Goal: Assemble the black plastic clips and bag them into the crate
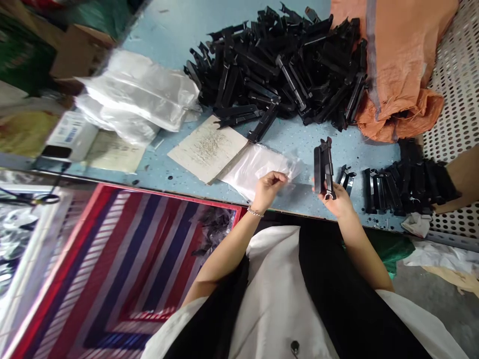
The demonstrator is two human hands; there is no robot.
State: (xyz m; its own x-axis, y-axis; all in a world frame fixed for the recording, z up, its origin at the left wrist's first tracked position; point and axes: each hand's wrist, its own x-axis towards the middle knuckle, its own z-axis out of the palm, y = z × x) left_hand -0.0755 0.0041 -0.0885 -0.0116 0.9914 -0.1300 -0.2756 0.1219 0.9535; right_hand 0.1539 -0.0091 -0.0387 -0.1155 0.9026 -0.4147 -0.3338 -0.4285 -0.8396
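1. Left hand [270, 188] pinches a clear plastic bag [254, 167] lying on the blue table [164, 30].
2. Right hand [337, 199] grips black plastic parts [324, 167] upright, just beside the bag.
3. Writing on the paper sheet [207, 147] is too faint to read.

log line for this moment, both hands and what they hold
left hand: pinching clear bag | right hand: holding black parts | behind: parts pile, orange sack
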